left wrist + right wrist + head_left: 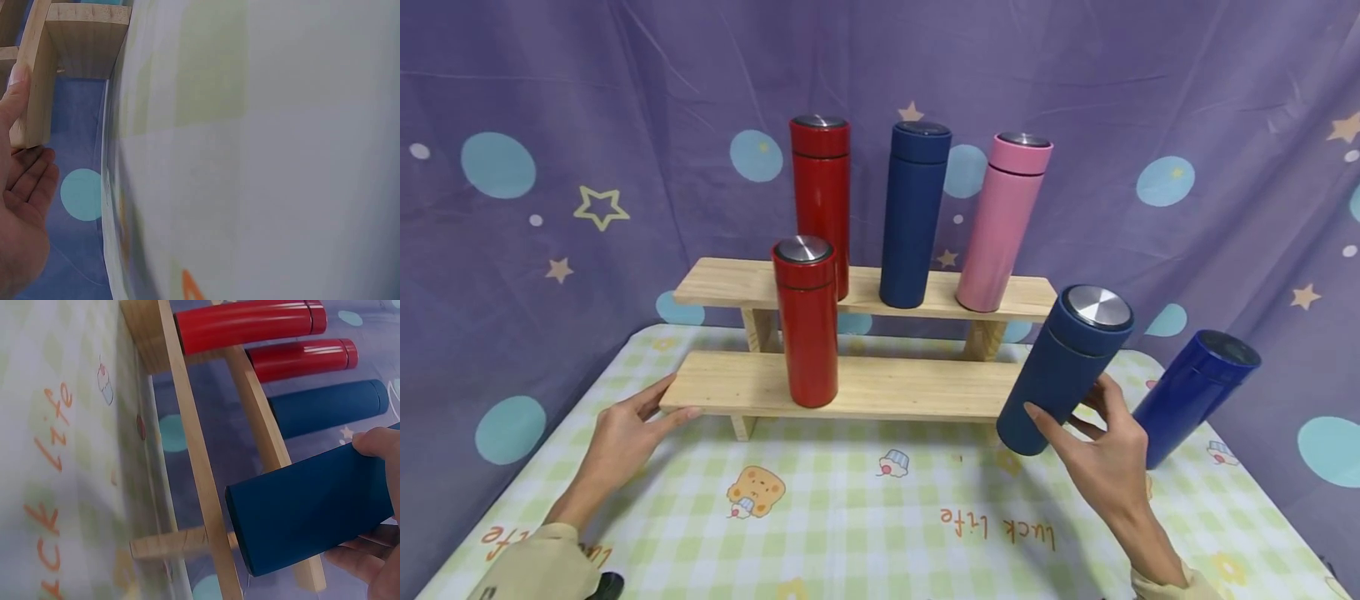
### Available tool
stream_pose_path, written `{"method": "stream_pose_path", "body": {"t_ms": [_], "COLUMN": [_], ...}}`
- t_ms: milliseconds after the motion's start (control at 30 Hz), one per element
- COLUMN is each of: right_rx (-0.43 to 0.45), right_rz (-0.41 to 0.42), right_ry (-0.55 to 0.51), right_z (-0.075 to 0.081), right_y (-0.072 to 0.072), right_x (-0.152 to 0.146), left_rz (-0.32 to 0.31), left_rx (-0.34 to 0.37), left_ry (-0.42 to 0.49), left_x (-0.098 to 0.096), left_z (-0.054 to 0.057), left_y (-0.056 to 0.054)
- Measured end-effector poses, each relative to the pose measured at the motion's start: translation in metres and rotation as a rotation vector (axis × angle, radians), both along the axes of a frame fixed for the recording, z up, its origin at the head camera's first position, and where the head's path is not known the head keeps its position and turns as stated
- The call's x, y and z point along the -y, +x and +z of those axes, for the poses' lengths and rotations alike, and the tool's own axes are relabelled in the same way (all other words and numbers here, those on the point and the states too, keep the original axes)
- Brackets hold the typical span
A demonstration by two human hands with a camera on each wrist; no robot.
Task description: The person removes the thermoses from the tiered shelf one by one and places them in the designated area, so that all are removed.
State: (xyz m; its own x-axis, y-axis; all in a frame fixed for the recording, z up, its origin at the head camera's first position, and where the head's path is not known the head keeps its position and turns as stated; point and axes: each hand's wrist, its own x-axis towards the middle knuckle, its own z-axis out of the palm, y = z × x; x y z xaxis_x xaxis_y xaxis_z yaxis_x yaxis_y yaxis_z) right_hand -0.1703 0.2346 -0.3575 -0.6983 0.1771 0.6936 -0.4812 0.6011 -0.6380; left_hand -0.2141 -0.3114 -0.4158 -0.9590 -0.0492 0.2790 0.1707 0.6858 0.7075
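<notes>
My right hand [1101, 454] grips a navy thermos [1063, 371] with a silver lid, thumb on its near side. The thermos leans to the right, and its base overlaps the right end of the lower shelf in the head view. My left hand [628, 433] holds the left end of the two-tier wooden shelf [895, 387], at its lower board. The thumb [17, 87] lies against the front edge and the fingers reach behind the board's end. A red thermos [811, 342] stands on the lower board, left of its middle.
On the upper board stand a second red thermos [823, 196], a navy one [913, 217] and a pink one [1003, 225]. A glossy blue thermos [1191, 400] stands on the checked tablecloth [850, 517] at the right. Behind hangs a purple curtain [647, 100].
</notes>
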Motion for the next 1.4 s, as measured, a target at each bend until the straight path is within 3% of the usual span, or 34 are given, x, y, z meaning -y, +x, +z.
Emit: {"method": "stream_pose_path", "body": {"t_ms": [433,1400], "right_rx": [0.035,0.062], "right_rz": [0.135,0.29], "right_ry": [-0.068,-0.124], "right_z": [0.003,0.007], "right_y": [-0.019,-0.06], "right_x": [0.029,0.083], "left_rz": [0.014,0.021], "left_rx": [0.004,-0.012], "left_ry": [-0.009,-0.01], "left_x": [-0.002,-0.001], "left_z": [0.002,0.0], "left_y": [0.001,0.0]}}
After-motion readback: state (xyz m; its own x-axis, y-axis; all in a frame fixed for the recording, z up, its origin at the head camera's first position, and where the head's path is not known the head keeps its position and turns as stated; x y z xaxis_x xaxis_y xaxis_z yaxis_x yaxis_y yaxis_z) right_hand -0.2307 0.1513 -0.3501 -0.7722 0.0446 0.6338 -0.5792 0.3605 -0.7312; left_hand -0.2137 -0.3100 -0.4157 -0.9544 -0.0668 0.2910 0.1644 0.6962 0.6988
